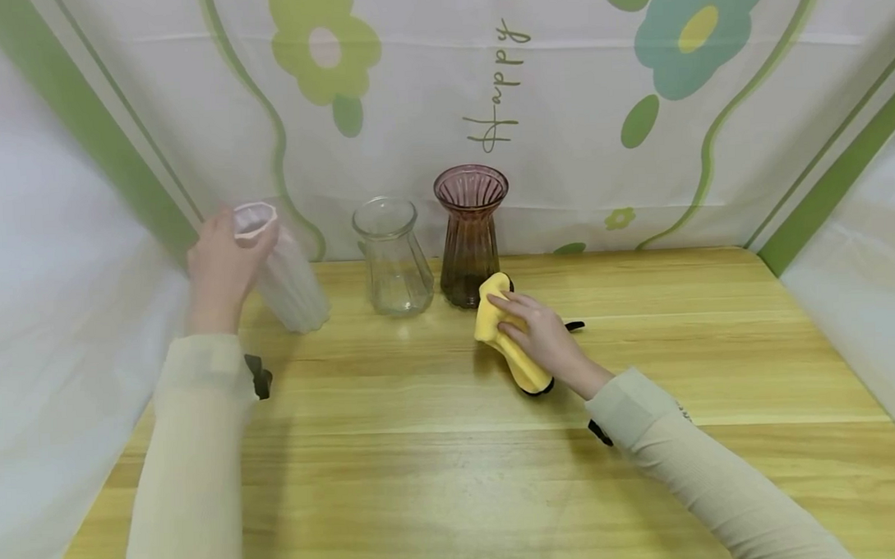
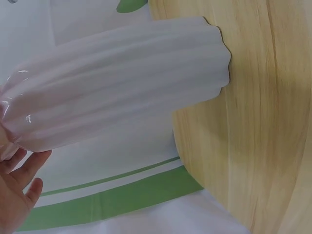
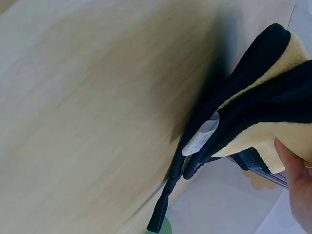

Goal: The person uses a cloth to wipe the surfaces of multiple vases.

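Observation:
At the left, my left hand (image 1: 221,259) grips a white ribbed vase (image 1: 292,281) by its rim. The vase leans, its top toward the left, and its scalloped base is at the table; I cannot tell whether it touches. In the left wrist view the thumb and fingers are at the mouth of the vase (image 2: 126,85). My right hand (image 1: 541,334) pinches a bunched yellow cloth (image 1: 520,363) with black edging. The right wrist view shows the cloth's black trim (image 3: 243,102), a white label (image 3: 202,134) and a hanging loop (image 3: 158,212).
A clear glass vase (image 1: 399,273) stands upright near the back edge of the wooden table (image 1: 425,478). Right beside it is a purple-brown glass vase (image 1: 470,237), just behind the cloth. A white curtain (image 1: 411,91) with flower prints hangs behind the table.

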